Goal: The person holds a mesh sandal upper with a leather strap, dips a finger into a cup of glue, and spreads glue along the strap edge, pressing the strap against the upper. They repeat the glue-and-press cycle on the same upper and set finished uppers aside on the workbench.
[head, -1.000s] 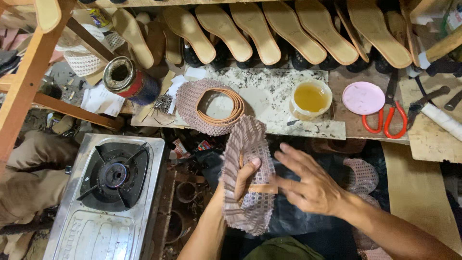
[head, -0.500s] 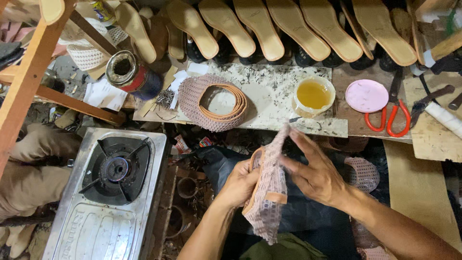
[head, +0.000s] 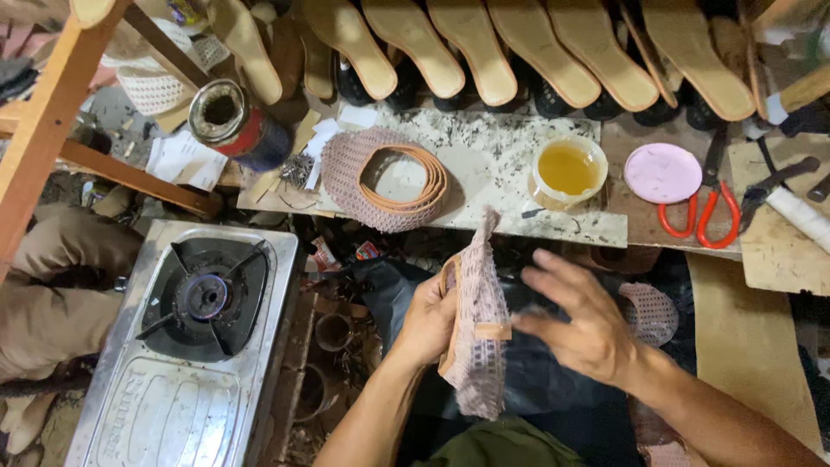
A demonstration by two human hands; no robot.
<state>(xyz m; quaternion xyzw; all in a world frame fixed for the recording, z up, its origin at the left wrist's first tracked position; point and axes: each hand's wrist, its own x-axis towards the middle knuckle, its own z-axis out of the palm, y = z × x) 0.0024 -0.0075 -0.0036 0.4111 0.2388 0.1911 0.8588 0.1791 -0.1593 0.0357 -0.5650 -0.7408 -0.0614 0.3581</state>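
Observation:
My left hand [head: 430,318] grips a pink woven mesh shoe upper [head: 481,333] with a tan leather trim, held upright on its edge over my lap. My right hand [head: 581,322] hovers just to the right of it with fingers spread, blurred, holding nothing. A second pink mesh upper with a tan band [head: 389,177] lies curled on the spattered work board [head: 510,156] ahead of my hands. Another mesh piece [head: 650,313] rests behind my right hand.
A bowl of yellow glue [head: 569,169], a pink lid [head: 663,172] and red-handled scissors [head: 700,220] sit on the board's right. A row of tan insoles [head: 484,47] lines the back. An open tin can [head: 229,121] and a gas stove [head: 194,337] lie left.
The mesh upper has turned from flat-facing to edge-on in my left hand. My right hand has come off it and drawn slightly to the right.

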